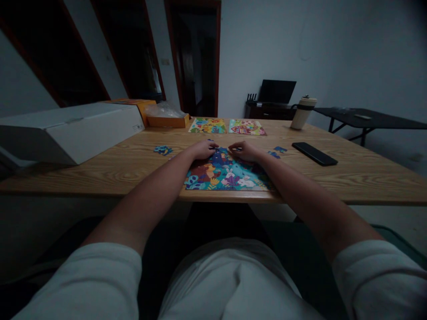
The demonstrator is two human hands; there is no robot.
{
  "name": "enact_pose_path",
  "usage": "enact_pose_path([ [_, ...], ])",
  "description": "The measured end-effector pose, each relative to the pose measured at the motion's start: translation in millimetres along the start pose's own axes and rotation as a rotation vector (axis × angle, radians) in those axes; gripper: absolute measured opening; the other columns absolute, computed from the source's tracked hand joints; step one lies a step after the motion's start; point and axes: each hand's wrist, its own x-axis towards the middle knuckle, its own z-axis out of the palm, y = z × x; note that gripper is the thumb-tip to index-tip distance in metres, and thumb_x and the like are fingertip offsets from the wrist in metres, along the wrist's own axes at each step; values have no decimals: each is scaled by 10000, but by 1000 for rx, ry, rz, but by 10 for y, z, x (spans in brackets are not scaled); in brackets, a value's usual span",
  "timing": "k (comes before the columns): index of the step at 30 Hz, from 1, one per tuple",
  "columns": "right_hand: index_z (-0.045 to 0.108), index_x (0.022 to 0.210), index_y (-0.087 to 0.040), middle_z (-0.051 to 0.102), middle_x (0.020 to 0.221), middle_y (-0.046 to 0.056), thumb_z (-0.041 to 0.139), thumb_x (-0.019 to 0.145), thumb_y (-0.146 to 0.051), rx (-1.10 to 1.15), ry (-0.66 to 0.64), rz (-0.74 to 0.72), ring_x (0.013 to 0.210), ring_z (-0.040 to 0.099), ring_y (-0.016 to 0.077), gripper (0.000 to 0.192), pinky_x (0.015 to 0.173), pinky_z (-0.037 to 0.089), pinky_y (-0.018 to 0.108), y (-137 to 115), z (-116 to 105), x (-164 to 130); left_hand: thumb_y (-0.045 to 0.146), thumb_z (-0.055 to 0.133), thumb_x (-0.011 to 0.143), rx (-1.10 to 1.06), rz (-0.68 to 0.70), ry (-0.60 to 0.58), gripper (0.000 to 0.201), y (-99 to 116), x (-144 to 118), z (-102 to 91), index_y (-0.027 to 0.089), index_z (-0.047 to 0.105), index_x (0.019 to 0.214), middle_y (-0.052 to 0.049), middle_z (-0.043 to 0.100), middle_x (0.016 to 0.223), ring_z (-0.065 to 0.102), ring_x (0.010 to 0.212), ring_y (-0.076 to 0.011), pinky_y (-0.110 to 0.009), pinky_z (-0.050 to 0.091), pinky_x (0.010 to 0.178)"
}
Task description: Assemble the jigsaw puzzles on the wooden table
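The puzzle (pixel 227 175) lies at the table's (pixel 333 178) near edge, mostly assembled. Both hands rest on its far edge: the left hand (pixel 203 149) curled, fingers down; the right hand (pixel 245 151) likewise; whether either pinches a piece, I cannot tell. Loose pieces (pixel 163 150) lie just left, more pieces (pixel 276 152) right. Fitting looks underway; next needs careful alignment.

Your left hand (pixel 203 149) and right hand (pixel 244 151) cover the far edge of the puzzle (pixel 227 174), so you cannot tell whether either grip holds a piece. The loose pieces (pixel 163 150) are too small to read. The white box (pixel 71 131) runs off the left edge. The doorway (pixel 196 58) is too dark to see into.
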Motion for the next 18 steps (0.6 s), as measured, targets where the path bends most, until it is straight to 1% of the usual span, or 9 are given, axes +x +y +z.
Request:
enact_pose_path([
  [2, 720, 1160, -192, 736, 1109, 87, 573, 903, -345, 17, -2, -10, 933, 694, 223, 333, 856, 522, 333, -5, 15, 5, 230, 511, 877, -5, -11, -10, 412, 12, -7, -3, 178, 656, 1259, -69, 657, 1280, 604, 1147, -207, -260, 433, 980],
  [6, 683, 1208, -226, 705, 1194, 63, 645, 865, -325, 71, -28, -59, 1049, 663, 221, 359, 940, 504, 349, -16, 45, 36, 172, 496, 846, -8, 32, -40, 435, 69, -14, -2, 176, 665, 1247, -66, 670, 1258, 605, 1145, -203, -261, 423, 994],
  [9, 652, 1241, -201, 716, 1156, 89, 682, 837, -260, 127, 1, 11, 1003, 679, 215, 409, 903, 532, 341, -25, 63, 54, 157, 489, 835, 19, 42, -47, 467, 105, -17, -1, 183, 643, 1276, -68, 645, 1299, 590, 1174, -201, -268, 410, 1015],
  [11, 636, 1253, -172, 725, 1114, 110, 692, 828, -231, 150, 17, 65, 950, 692, 211, 433, 871, 547, 338, -22, 73, 62, 171, 495, 846, 11, 41, -41, 452, 120, -22, -1, 186, 642, 1274, -72, 646, 1298, 593, 1170, -201, -275, 415, 1013],
  [12, 639, 1244, -167, 723, 1117, 114, 697, 825, -230, 156, 19, 67, 952, 692, 211, 427, 877, 544, 339, -16, 78, 66, 186, 502, 855, -4, 52, -35, 434, 127, -25, -2, 183, 647, 1264, -76, 651, 1288, 596, 1163, -203, -279, 418, 1012],
  [15, 659, 1209, -183, 693, 1198, 106, 708, 816, -257, 153, 21, 1, 1050, 667, 216, 403, 939, 512, 348, 10, 89, 79, 241, 524, 875, -84, 102, 5, 394, 147, -32, -4, 167, 657, 1239, -85, 664, 1262, 605, 1145, -208, -291, 427, 1007],
  [18, 652, 1230, -194, 672, 1243, 100, 710, 804, -261, 128, 34, -58, 1109, 643, 221, 436, 976, 488, 353, 20, 91, 85, 244, 530, 875, -148, 115, 31, 399, 164, -26, -2, 192, 646, 1254, -59, 663, 1266, 608, 1139, -196, -288, 434, 999],
])
